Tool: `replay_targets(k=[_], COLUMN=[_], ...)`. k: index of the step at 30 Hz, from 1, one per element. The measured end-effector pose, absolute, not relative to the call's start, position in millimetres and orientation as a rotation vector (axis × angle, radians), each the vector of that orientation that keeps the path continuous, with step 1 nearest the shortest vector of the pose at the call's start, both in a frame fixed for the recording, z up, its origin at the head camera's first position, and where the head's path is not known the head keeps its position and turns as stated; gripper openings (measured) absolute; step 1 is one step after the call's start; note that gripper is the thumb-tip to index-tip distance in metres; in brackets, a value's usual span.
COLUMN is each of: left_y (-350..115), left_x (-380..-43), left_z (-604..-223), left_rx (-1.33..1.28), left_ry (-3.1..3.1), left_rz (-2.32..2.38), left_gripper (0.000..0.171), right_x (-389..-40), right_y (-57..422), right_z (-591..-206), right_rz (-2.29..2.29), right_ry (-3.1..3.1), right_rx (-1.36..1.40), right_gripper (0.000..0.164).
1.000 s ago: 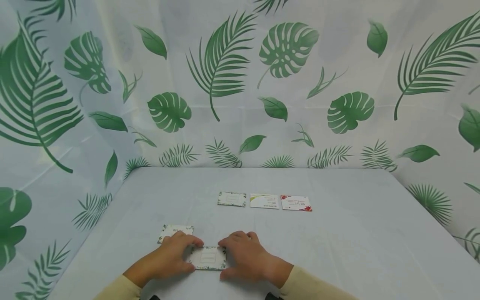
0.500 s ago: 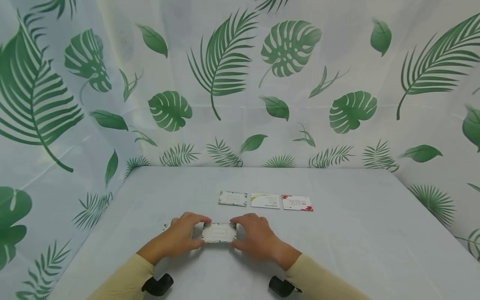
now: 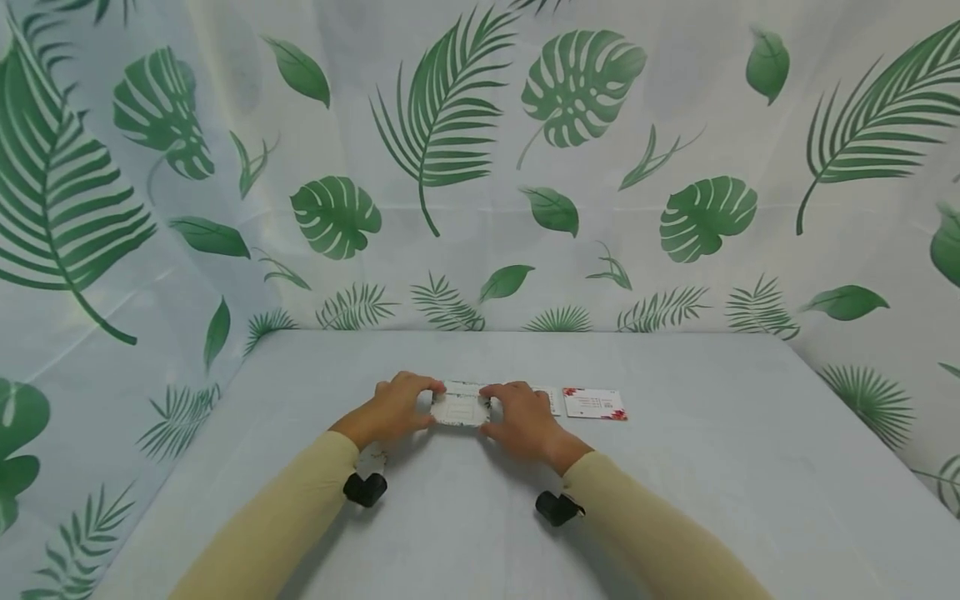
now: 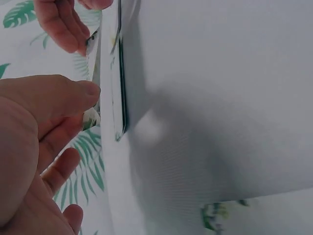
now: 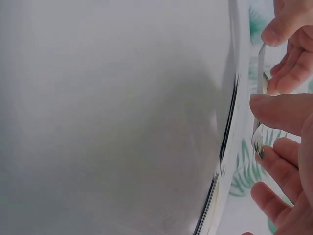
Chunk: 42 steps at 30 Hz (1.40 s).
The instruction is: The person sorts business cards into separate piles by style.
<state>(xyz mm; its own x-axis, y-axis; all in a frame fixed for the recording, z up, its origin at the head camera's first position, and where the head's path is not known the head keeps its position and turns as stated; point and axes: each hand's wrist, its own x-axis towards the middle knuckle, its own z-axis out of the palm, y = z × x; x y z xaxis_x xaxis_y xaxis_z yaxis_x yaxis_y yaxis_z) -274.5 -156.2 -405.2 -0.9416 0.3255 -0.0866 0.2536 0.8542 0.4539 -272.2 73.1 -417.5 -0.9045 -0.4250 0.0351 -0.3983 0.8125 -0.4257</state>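
A white card with a leafy border [image 3: 459, 412] is held level between my two hands, just over the similar leaf-edged card [image 3: 462, 387] lying in the back row. My left hand [image 3: 399, 406] pinches its left end between thumb and fingers. At the right end, my right hand [image 3: 523, 419] pinches it the same way. Seen edge-on in the left wrist view, the held card [image 4: 93, 63] is raised off the table beside the lying cards [image 4: 119, 93]. The right wrist view also has the held card [image 5: 259, 83] edge-on, with both thumbs on its near face.
Right of the held card lie a white card [image 3: 554, 402], partly covered by my right hand, and a card with red flowers [image 3: 595, 403]. Another leafy card [image 4: 264, 215] lies nearer, mostly hidden under my left wrist in the head view. A leaf-print curtain [image 3: 450, 192] backs the table.
Both hands have lifted the leafy card from the near table and carried it forward and slightly right, to the back row. The nearer card on the left is now mostly behind my left wrist.
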Motion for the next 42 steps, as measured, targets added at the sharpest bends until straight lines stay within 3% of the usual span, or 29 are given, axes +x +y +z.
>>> replay_targets(k=[14,25,36,42], left_y=[-142,-142,-145,-154], left_x=[-318,-321,-325,-324], left_z=[-408,-410,-414,-415], left_rx=[0.412,0.332,0.278,0.313], left_ry=[2.86,2.838,2.8,2.76], left_rz=[0.597,0.582,0.615,0.68], left_gripper=[0.043,0.053,0.053,0.059], right_x=[-308,-315,-317,-310], right_y=[68,67,65,56], right_z=[-421,-415,-415,-414], right_rz=[-0.558,-0.471,-0.492,-0.639], right_ry=[2.929,2.899,2.878,2.847], right_rx=[-0.451,-0.46,-0.451,-0.583], right_gripper=[0.052,0.057,0.059,0.064])
